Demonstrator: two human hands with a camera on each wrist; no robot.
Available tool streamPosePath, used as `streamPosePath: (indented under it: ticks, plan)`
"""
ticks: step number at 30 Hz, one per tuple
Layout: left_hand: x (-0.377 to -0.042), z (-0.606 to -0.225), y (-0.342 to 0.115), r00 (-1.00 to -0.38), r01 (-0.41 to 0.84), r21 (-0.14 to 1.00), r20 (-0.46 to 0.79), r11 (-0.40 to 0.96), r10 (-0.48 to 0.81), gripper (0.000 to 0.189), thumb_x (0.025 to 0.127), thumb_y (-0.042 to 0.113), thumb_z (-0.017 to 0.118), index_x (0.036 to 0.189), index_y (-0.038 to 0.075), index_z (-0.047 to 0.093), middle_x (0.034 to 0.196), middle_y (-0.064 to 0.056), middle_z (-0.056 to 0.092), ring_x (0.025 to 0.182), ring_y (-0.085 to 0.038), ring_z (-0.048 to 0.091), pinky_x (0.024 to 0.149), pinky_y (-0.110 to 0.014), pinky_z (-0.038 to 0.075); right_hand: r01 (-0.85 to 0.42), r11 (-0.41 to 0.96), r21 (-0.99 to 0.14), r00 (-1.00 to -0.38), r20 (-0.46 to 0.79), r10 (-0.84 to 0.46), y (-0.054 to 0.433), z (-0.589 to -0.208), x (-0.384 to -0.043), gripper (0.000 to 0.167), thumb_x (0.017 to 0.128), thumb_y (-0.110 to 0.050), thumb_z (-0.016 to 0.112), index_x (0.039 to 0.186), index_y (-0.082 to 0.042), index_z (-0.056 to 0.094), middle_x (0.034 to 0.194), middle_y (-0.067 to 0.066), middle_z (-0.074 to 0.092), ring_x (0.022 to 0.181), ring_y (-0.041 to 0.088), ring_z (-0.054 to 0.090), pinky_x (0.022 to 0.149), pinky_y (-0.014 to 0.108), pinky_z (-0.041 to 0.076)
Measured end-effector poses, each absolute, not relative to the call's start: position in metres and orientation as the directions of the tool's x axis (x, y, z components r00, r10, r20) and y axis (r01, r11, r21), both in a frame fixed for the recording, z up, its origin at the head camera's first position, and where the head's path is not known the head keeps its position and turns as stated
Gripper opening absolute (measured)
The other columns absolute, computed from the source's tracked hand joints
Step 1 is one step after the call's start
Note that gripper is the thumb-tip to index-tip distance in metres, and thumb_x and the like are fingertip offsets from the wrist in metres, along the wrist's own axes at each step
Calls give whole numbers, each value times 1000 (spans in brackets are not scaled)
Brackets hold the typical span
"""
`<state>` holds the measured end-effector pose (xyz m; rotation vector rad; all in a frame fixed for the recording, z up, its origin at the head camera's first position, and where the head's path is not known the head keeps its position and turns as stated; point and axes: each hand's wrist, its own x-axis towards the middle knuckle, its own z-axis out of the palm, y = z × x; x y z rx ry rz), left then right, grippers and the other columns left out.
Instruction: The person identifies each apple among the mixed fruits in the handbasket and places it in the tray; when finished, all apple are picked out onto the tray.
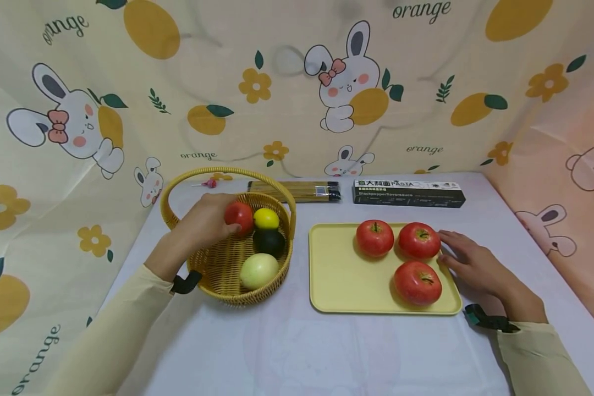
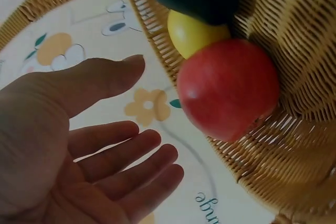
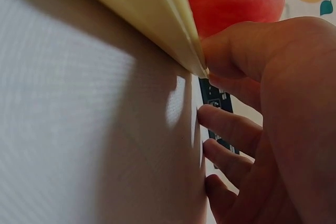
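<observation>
In the wicker basket [image 1: 223, 275], a red apple [image 2: 228, 90] leans by the side wall. My left hand [image 1: 205, 223] reaches in over it, thumb and fingers spread; in the left wrist view a gap shows between the fingertips and the apple. Touching that apple is a yellow lemon [image 1: 266, 219], with a dark green oblong fruit [image 1: 269, 242] and a pale green round fruit [image 1: 259, 271] nearer the front. My right hand [image 1: 480, 269] rests at the right rim of the yellow tray [image 1: 346, 280], thumb on the rim, other fingers loosely extended. Several red apples [image 1: 418, 282] sit on the tray's right part.
A tall handle [image 1: 227, 171] arches over the basket. Behind stand a black pasta box [image 1: 408, 193] and packs of noodles [image 1: 297, 191]. A small pink-wrapped lollipop [image 1: 209, 183] lies at the back left. Printed cloth [image 1: 287, 110] hangs behind the white table [image 1: 297, 352].
</observation>
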<state>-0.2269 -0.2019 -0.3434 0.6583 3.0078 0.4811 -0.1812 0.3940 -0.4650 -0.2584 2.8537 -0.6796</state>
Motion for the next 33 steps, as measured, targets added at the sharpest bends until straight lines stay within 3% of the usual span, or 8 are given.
streamPosePath:
  ticks: [3,8,10,18,27,33]
  plan:
    - [-239,-347,-200,-923,362,297,-21,884,385,66,94,15,85,150,-7,58,144,-29,67,132,-47,64,117,-61,52,-126,878,-462,-966,-145,-214,394,-465,-181,75,108,-41,66,168,-5,39,170,37,34,155,65,27,109,90,33]
    - [-255,-357,-197,-919,312,314,-140,897,369,47,92,16,87,130,-3,68,119,-20,74,105,-35,69,96,-51,63,-125,879,-460,-966,-147,-214,394,-466,-182,76,108,-41,66,168,-5,39,170,37,33,155,65,28,110,89,32]
    - [-259,-361,-196,-916,305,318,-160,897,368,43,90,16,88,124,-1,68,116,-18,74,101,-32,69,92,-48,64,-121,880,-459,-966,-149,-210,394,-465,-182,76,108,-42,66,168,-6,39,170,37,33,154,66,28,110,89,32]
    - [-264,-370,-192,-918,320,282,-144,904,370,47,89,15,87,126,-2,63,119,-21,70,105,-37,67,96,-52,60,-108,883,-458,-966,-162,-202,394,-464,-181,76,108,-43,66,169,-6,38,171,37,32,154,66,27,110,89,32]
    - [-269,-379,-191,-912,347,236,-141,908,385,46,84,14,90,118,-1,63,112,-19,70,98,-34,67,92,-49,62,-119,879,-461,-966,-151,-210,394,-465,-182,76,108,-42,67,168,-6,39,170,36,33,155,65,27,110,90,32]
    - [-266,-379,-195,-921,331,290,-108,898,375,49,81,13,91,121,2,65,112,-17,72,98,-33,69,91,-49,63,-119,879,-462,-966,-150,-210,396,-467,-182,76,107,-42,67,168,-6,39,170,36,33,155,65,27,109,90,32]
